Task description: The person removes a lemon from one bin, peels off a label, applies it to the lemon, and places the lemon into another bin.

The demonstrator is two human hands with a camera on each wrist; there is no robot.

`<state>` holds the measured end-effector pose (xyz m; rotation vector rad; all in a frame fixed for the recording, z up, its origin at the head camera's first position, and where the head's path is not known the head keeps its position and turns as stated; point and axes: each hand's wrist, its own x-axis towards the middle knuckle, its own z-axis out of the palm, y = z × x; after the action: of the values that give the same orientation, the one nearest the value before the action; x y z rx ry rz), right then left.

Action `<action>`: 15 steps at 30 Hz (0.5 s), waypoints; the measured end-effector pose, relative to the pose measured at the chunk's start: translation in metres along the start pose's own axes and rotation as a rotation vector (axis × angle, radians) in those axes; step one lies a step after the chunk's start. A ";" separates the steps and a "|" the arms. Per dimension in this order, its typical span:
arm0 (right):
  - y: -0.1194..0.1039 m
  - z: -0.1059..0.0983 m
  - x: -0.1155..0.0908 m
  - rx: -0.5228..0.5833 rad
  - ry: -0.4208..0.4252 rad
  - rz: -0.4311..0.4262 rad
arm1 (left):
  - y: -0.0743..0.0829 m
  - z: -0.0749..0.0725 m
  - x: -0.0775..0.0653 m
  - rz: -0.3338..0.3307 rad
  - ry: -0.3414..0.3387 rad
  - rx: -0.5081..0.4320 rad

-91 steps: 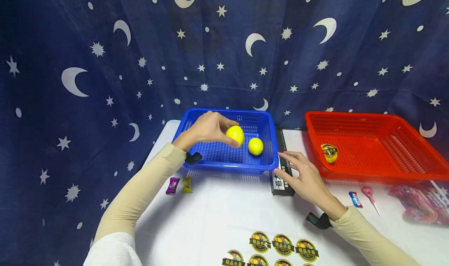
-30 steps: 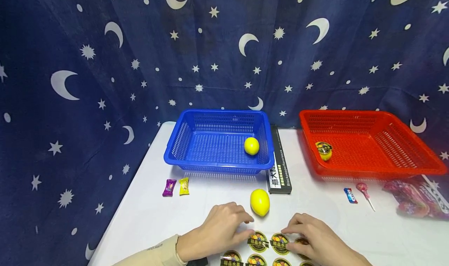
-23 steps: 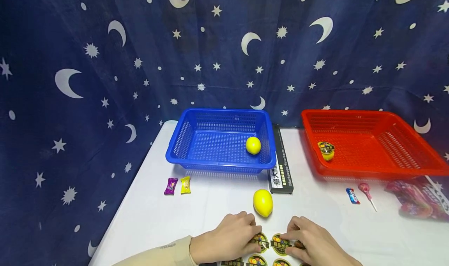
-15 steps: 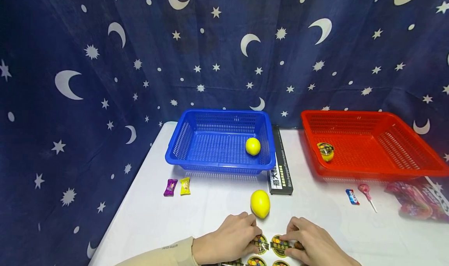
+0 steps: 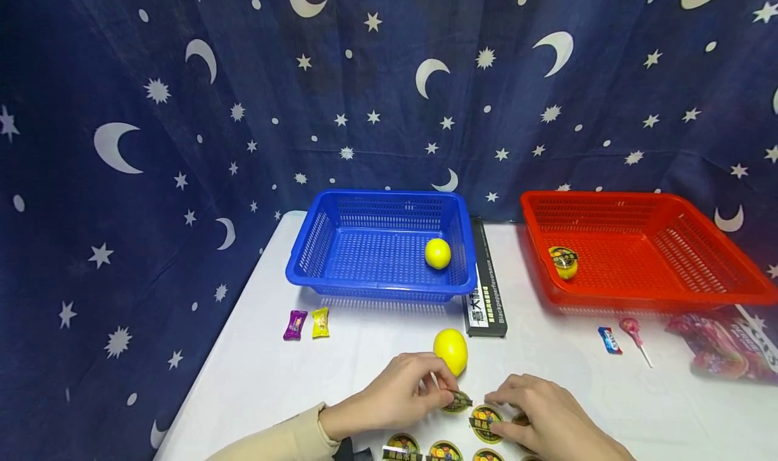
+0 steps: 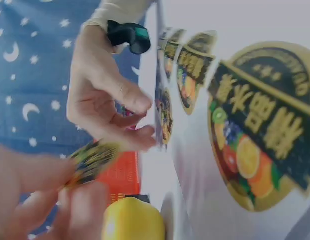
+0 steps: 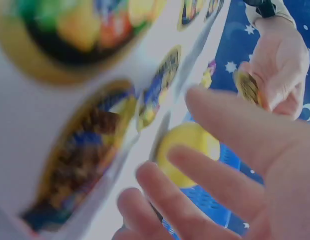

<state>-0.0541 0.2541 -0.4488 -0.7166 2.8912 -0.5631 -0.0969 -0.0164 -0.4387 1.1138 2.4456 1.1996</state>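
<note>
My left hand (image 5: 404, 393) pinches a round black-and-gold fruit sticker (image 5: 457, 401) between thumb and fingers, lifted off the table and tilted. In the left wrist view this sticker (image 6: 92, 161) is blurred in the fingertips. A yellow lemon (image 5: 451, 351) lies just beyond that hand. My right hand (image 5: 543, 414) hovers over the sheet of stickers with fingers spread and relaxed, its fingertips by another round sticker (image 5: 485, 423); whether they touch it I cannot tell. Several more stickers (image 5: 446, 451) lie along the front edge of the view, some hidden by the right hand.
A blue basket (image 5: 379, 287) holds one lemon (image 5: 437, 253). The red basket (image 5: 644, 302) holds a lemon with a sticker (image 5: 563, 262). Between them lies a black box (image 5: 488, 292). Wrapped candies (image 5: 295, 324), a lollipop (image 5: 631, 326) and a pink bag (image 5: 723, 346) lie around.
The left hand brought a lemon from the blue basket to the table and let go. Then it peeled up a sticker. The right hand came from the blue basket's edge to the stickers.
</note>
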 end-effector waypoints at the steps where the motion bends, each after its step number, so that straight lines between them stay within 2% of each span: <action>1: -0.001 -0.001 0.002 -0.008 0.070 -0.018 | -0.001 -0.002 0.002 -0.045 0.032 -0.087; 4: -0.004 -0.003 0.015 -0.012 0.273 -0.059 | -0.005 -0.006 0.009 -0.171 0.143 -0.297; 6: -0.005 -0.002 0.027 0.009 0.340 -0.070 | -0.010 -0.007 0.016 -0.221 0.200 -0.368; 10: -0.004 0.001 0.051 0.077 0.311 -0.073 | -0.021 -0.007 0.031 -0.268 0.263 -0.413; 15: -0.001 0.008 0.069 0.169 0.230 -0.076 | -0.034 -0.004 0.043 -0.271 0.270 -0.418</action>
<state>-0.1135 0.2183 -0.4572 -0.7873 2.9813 -0.9453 -0.1466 -0.0019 -0.4551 0.5174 2.2648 1.7477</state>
